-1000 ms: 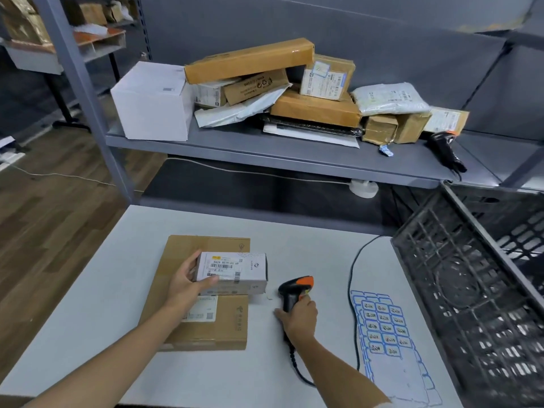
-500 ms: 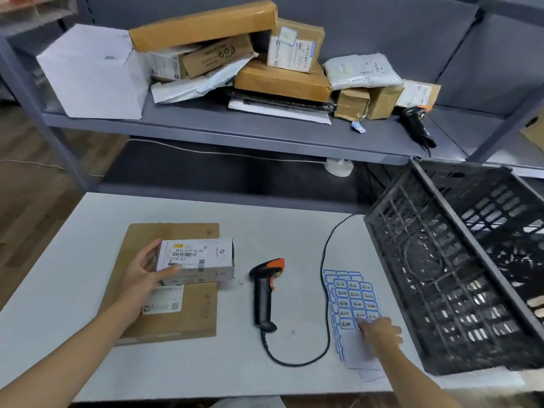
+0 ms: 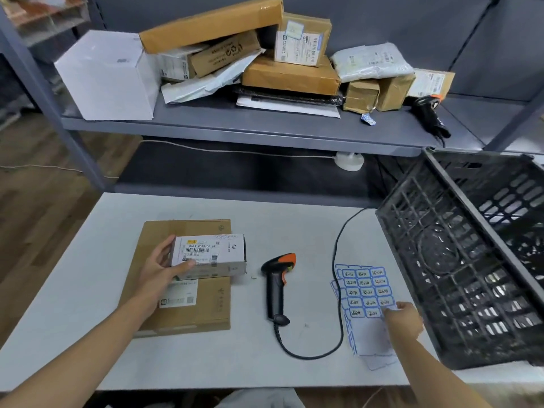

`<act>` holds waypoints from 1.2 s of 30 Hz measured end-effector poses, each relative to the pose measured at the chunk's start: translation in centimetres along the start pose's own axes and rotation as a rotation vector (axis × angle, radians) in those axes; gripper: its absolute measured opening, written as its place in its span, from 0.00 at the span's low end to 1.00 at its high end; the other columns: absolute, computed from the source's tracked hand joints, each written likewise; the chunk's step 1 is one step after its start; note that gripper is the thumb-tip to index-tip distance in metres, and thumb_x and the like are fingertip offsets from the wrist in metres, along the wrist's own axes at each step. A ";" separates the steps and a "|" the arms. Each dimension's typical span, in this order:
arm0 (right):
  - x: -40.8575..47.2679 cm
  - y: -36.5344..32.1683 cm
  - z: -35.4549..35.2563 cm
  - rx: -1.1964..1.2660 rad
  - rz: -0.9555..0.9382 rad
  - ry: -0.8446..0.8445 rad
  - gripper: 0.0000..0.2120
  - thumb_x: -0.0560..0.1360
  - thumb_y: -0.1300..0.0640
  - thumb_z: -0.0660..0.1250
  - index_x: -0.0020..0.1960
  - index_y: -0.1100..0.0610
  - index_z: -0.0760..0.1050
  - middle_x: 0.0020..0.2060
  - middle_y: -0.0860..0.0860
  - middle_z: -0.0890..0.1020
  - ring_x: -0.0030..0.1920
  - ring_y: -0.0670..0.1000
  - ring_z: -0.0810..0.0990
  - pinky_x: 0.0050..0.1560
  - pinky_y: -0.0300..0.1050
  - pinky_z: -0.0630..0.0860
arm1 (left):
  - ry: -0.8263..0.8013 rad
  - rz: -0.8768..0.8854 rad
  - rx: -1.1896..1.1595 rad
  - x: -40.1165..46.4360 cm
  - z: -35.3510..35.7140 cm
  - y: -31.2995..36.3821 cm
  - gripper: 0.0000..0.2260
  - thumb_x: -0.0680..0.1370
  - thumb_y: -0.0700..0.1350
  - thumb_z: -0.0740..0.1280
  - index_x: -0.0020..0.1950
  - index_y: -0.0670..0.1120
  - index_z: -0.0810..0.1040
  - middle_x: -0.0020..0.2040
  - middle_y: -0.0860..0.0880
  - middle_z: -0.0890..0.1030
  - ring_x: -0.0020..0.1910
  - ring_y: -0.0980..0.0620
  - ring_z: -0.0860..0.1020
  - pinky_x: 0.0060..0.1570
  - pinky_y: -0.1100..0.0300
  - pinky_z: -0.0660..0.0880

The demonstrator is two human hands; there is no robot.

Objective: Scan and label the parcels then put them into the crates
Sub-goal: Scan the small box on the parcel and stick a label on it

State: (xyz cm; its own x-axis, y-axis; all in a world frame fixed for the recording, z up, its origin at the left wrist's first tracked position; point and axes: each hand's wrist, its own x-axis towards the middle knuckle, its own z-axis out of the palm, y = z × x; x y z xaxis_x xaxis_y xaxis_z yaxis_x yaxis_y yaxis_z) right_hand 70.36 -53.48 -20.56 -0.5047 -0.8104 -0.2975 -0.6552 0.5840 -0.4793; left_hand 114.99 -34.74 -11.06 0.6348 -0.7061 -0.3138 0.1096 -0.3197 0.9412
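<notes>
A small white parcel (image 3: pixel 215 254) with a barcode label lies on a flat brown cardboard parcel (image 3: pixel 206 307) on the white table (image 3: pixel 88 304). My left hand (image 3: pixel 160 267) grips the white parcel's left end, thumb on its front face. The black-and-orange barcode scanner (image 3: pixel 276 285) lies on the table between my hands, its cable looping to the right. My right hand (image 3: pixel 404 319) pinches at a blue-bordered sticker on the label sheet (image 3: pixel 365 290). A black plastic crate (image 3: pixel 459 260) stands tilted at the table's right edge.
A grey shelf (image 3: pixel 250 125) behind the table carries a heap of brown boxes, white mailers and a large white box (image 3: pixel 109 75). A second black scanner (image 3: pixel 429 116) lies at the shelf's right end. Wooden floor shows to the left.
My right hand let go of the scanner, which now lies on the table, and moved right to the label sheet. My left hand kept hold of the white parcel.
</notes>
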 end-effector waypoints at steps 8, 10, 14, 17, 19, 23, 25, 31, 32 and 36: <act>-4.6 -6.2 -2.7 0.389 -0.166 0.112 0.08 0.77 0.63 0.65 0.54 0.66 0.76 0.48 0.64 0.81 0.48 0.62 0.78 0.44 0.47 0.69 | 0.025 -0.010 0.018 0.4 0.2 0.5 0.34 0.68 0.36 0.76 0.70 0.52 0.68 0.66 0.49 0.75 0.63 0.50 0.73 0.61 0.47 0.73; -6.6 -9.0 -3.6 0.528 -0.244 0.115 0.07 0.76 0.64 0.66 0.53 0.66 0.76 0.48 0.63 0.80 0.47 0.58 0.77 0.44 0.43 0.67 | 0.011 -0.018 0.021 0.5 0.2 0.8 0.34 0.67 0.35 0.76 0.69 0.51 0.69 0.64 0.48 0.76 0.62 0.49 0.74 0.63 0.46 0.72; -10.6 -14.8 -4.6 0.810 -0.254 -0.092 0.07 0.75 0.60 0.69 0.51 0.59 0.75 0.44 0.54 0.79 0.43 0.53 0.76 0.44 0.44 0.70 | 0.039 -0.033 -0.008 0.2 0.3 2.2 0.32 0.69 0.39 0.75 0.71 0.48 0.67 0.69 0.46 0.72 0.62 0.47 0.73 0.57 0.55 0.71; -14.3 -18.3 -3.9 0.970 -0.236 -0.432 0.08 0.74 0.60 0.70 0.51 0.58 0.74 0.46 0.57 0.82 0.41 0.55 0.80 0.43 0.48 0.77 | 0.086 0.031 -0.023 -0.3 0.8 4.1 0.31 0.73 0.44 0.72 0.73 0.50 0.64 0.72 0.49 0.67 0.64 0.50 0.71 0.52 0.61 0.69; -17.2 -19.7 -2.9 0.990 -0.249 -0.624 0.10 0.74 0.60 0.71 0.52 0.58 0.74 0.48 0.59 0.83 0.42 0.56 0.82 0.46 0.52 0.79 | 0.057 0.098 -0.044 -0.6 1.1 5.9 0.28 0.75 0.48 0.70 0.73 0.51 0.63 0.72 0.52 0.68 0.60 0.54 0.71 0.51 0.62 0.69; -23.2 -21.3 -0.8 0.905 -0.282 -0.897 0.09 0.74 0.59 0.70 0.51 0.58 0.72 0.45 0.59 0.85 0.39 0.55 0.84 0.42 0.51 0.81 | -0.100 0.097 -0.171 -1.2 1.6 9.5 0.21 0.76 0.50 0.68 0.67 0.50 0.69 0.62 0.49 0.78 0.57 0.51 0.78 0.57 0.57 0.74; -25.3 -21.6 0.4 0.882 -0.284 -0.946 0.10 0.74 0.58 0.70 0.52 0.59 0.72 0.45 0.59 0.85 0.40 0.56 0.84 0.44 0.53 0.81 | -0.182 0.069 -0.163 -2.0 2.0 10.4 0.13 0.76 0.46 0.68 0.59 0.48 0.74 0.51 0.49 0.83 0.45 0.54 0.82 0.43 0.62 0.77; -27.5 -22.3 2.0 0.674 -0.620 -0.711 0.12 0.74 0.55 0.70 0.54 0.53 0.70 0.53 0.51 0.81 0.46 0.47 0.82 0.43 0.40 0.77 | -0.222 0.004 -0.172 -3.0 1.2 9.0 0.08 0.76 0.39 0.67 0.55 0.45 0.79 0.55 0.44 0.83 0.49 0.47 0.82 0.50 0.54 0.79; -27.6 -22.2 2.1 0.595 -0.734 -0.625 0.14 0.74 0.55 0.70 0.57 0.51 0.70 0.56 0.46 0.78 0.51 0.45 0.78 0.48 0.37 0.74 | -0.202 0.003 -0.184 -2.9 1.0 8.8 0.10 0.77 0.39 0.67 0.57 0.43 0.78 0.56 0.44 0.82 0.51 0.46 0.82 0.52 0.53 0.78; -26.9 -22.0 3.3 0.308 -1.390 -0.235 0.17 0.71 0.49 0.70 0.58 0.50 0.78 0.57 0.46 0.78 0.56 0.44 0.72 0.58 0.40 0.64 | -0.192 0.004 -0.267 -2.7 0.5 8.6 0.10 0.79 0.38 0.64 0.59 0.39 0.77 0.55 0.43 0.82 0.49 0.47 0.82 0.52 0.53 0.77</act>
State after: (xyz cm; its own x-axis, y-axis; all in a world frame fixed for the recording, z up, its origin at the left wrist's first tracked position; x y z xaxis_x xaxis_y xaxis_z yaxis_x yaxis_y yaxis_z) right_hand 100.23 -44.69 -4.72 0.5513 -0.7100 0.4380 -0.3694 -0.6785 -0.6350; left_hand 113.81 -35.91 -2.14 0.4825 -0.8215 -0.3039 0.3204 -0.1573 0.9341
